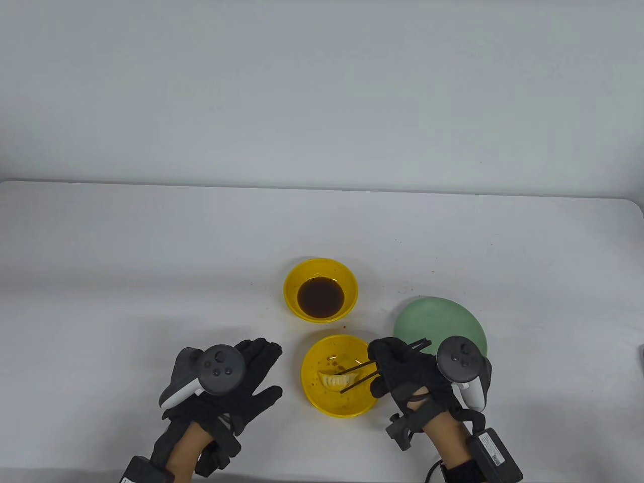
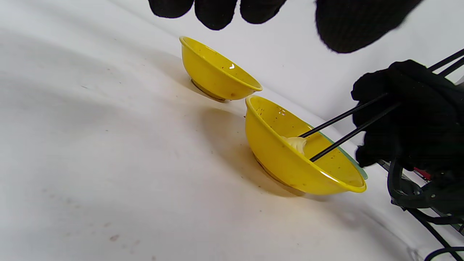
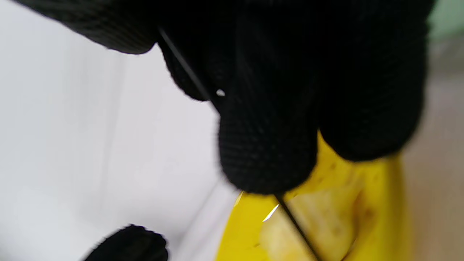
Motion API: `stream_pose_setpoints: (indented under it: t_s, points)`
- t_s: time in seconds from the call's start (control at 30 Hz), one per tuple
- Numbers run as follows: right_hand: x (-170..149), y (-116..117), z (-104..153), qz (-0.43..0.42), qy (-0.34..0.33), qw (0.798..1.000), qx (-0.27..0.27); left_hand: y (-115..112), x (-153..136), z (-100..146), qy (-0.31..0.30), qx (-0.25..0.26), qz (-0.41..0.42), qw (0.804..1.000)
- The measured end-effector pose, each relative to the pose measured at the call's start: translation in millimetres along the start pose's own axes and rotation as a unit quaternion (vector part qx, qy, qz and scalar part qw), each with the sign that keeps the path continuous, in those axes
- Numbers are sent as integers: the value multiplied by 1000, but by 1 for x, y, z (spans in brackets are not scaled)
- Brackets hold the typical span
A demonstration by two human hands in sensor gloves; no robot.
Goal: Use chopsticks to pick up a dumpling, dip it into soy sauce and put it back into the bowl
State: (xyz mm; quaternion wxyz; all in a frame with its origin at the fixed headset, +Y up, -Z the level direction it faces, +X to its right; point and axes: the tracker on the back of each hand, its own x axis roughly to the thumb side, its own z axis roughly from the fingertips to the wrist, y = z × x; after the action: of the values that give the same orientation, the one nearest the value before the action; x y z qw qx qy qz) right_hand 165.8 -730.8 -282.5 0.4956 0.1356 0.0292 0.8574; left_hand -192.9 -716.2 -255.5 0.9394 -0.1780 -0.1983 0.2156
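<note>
Dumpling (image 1: 334, 380) lies in bowl (image 1: 322, 402) left of right hand (image 1: 402, 372), whose grip clamps chopsticks (image 1: 362, 375); tips straddle it; left hand (image 1: 236, 382) idle, fingers straight.

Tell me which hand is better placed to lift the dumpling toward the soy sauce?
The right hand: it already holds the chopsticks, their tips at the dumpling in the bowl. The left hand rests open beside it, holding nothing.

Two yellow bowls (image 1: 336, 376) (image 1: 320, 288); one holds dark brown sauce (image 1: 320, 297), the other a pale dumpling (image 1: 336, 380). Chopsticks (image 1: 363, 374) black. Plate (image 1: 439, 322) pale green. Gloves (image 1: 250, 375) black knit. Table (image 1: 151, 261) white, speckled brown.
</note>
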Motion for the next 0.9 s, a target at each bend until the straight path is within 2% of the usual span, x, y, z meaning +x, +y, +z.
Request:
stream_pose_setpoints:
  t_s: [0.07, 0.23, 0.43, 0.6, 0.9]
  points:
    - [2, 3, 0, -13, -30, 999, 4, 0, 0, 0, 0, -1, 0, 1000]
    - [-4, 8, -1, -47, -66, 996, -46, 0, -1, 0, 3, 0, 2, 1000]
    - [-33, 1, -5, -173, 8, 981, -90, 2, -1, 1, 1, 3, 3, 1000]
    - [-57, -4, -4, -297, 79, 945, -116, 2, -1, 1, 0, 2, 2, 1000]
    - [-59, -9, -3, -343, 96, 927, -120, 3, -2, 1, 0, 6, 6, 1000]
